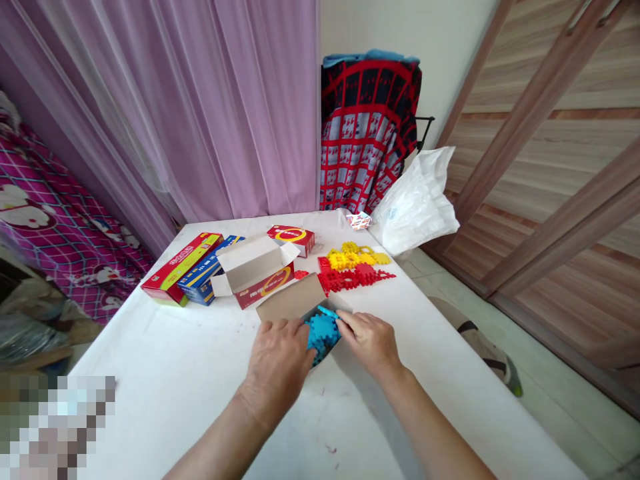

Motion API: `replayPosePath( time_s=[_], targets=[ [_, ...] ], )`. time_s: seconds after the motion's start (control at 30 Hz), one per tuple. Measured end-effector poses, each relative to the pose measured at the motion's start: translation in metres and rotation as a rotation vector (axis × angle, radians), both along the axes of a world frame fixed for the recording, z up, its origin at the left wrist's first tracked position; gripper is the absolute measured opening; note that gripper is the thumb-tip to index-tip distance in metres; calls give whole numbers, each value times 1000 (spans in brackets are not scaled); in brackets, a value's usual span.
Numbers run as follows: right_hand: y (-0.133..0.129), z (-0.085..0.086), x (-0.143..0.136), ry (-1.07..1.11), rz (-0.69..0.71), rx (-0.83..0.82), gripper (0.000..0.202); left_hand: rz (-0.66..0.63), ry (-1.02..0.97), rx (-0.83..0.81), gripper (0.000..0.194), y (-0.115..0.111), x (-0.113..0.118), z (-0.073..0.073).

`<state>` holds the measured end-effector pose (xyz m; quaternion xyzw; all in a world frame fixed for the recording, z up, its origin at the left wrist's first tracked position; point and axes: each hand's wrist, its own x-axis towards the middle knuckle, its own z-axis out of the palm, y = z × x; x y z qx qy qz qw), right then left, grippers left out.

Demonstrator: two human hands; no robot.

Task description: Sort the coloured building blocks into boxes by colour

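Note:
An open cardboard box [293, 300] with its flap raised stands between my hands, and blue gear-shaped pieces [323, 330] fill it. My left hand [280, 353] is closed round the box's left side, its thumb beside the blue pieces. At the right side, my right hand [370, 337] pinches a blue piece [328, 312] at the box opening. Behind the box lie red gear pieces [355, 279], with yellow gear pieces [350, 257] just beyond them.
Further left are an opened red-and-white box [265, 287], a blue box [203, 283] and a red-and-green box [180, 267]. A small red box [293, 239] sits behind. At the table's back right corner are a white plastic bag [417, 203] and a small packet [359, 221].

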<state>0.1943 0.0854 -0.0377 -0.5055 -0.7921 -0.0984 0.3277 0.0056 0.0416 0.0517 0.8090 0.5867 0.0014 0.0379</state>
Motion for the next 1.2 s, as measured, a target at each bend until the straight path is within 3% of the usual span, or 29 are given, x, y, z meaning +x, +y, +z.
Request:
replayPosePath(
  time_s=[0.1,0.17,0.33,0.47,0.73,0.97,1.2],
  targets=[
    [-1,10,1,-19,-19,-153,24,-24,163,-193,24,11,16,20],
    [0,25,2,-60,-24,-278,23,-44,217,-252,24,21,23,24],
    [12,73,3,-261,16,-507,24,-60,273,-304,19,41,30,12],
    [28,95,1,-371,75,-571,22,-48,290,-300,26,43,27,3],
    [34,90,4,-343,187,-631,17,6,275,-279,25,39,23,-10],
    [28,96,2,-395,163,-695,18,-65,-13,-243,37,30,0,-32],
    [18,101,-2,-408,145,-704,21,-67,-47,-297,35,32,-5,-27]
  ],
)
